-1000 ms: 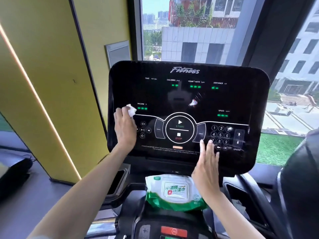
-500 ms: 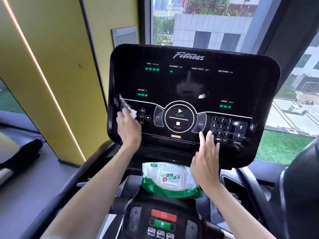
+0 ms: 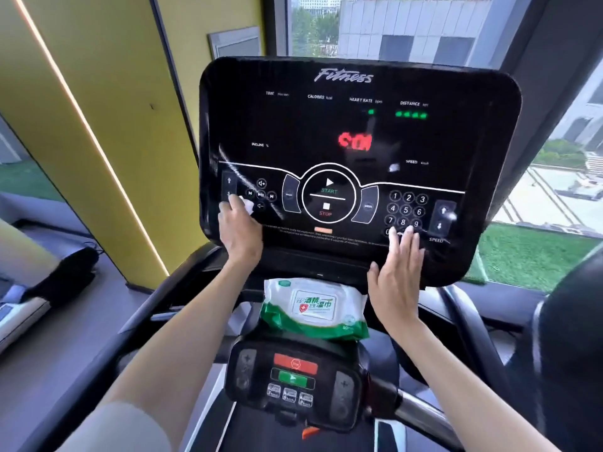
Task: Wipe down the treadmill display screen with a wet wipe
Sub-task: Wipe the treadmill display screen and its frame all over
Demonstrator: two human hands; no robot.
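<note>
A yellow wall (image 3: 107, 93) crossed by a slanting strip light (image 3: 81, 115) stood well left of the left hand (image 3: 239, 230). A window (image 3: 408, 24) above showed grey buildings. Green turf (image 3: 528, 256) lay outside, beyond the right hand (image 3: 396, 275). Grey floor (image 3: 75, 340) spread below left.

The display screen (image 3: 359, 135) is smooth, glossy black and mirrors the window light, with pale streaks near its left edge. The wet wipe (image 3: 247, 207) at middle left looks like soft, crumpled white cloth. The wipe pack (image 3: 313, 308) is shiny, crinkled plastic film. The control panel (image 3: 293, 380) at lower centre is matt black plastic. The handrail (image 3: 421, 414) at lower right shows bare metal. The wall (image 3: 107, 109) at upper left is matt yellow.
</note>
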